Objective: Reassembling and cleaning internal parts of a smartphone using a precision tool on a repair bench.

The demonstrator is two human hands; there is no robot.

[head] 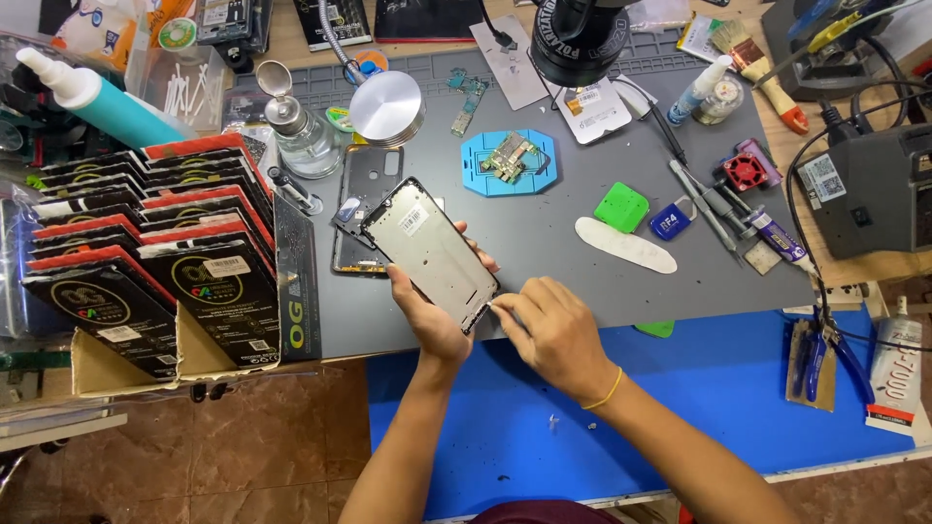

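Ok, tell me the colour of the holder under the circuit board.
Light blue: the holder under the circuit board, head view.

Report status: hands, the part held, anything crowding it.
Left hand grips phone frame, tilted above the grey mat. Right hand pinches its lower corner. Phone back shell lies just behind.

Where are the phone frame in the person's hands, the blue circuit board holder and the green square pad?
phone frame (430, 250), head view, middle of its metal back.
blue circuit board holder (478, 180), head view, bare left edge.
green square pad (621, 207), head view, its centre.
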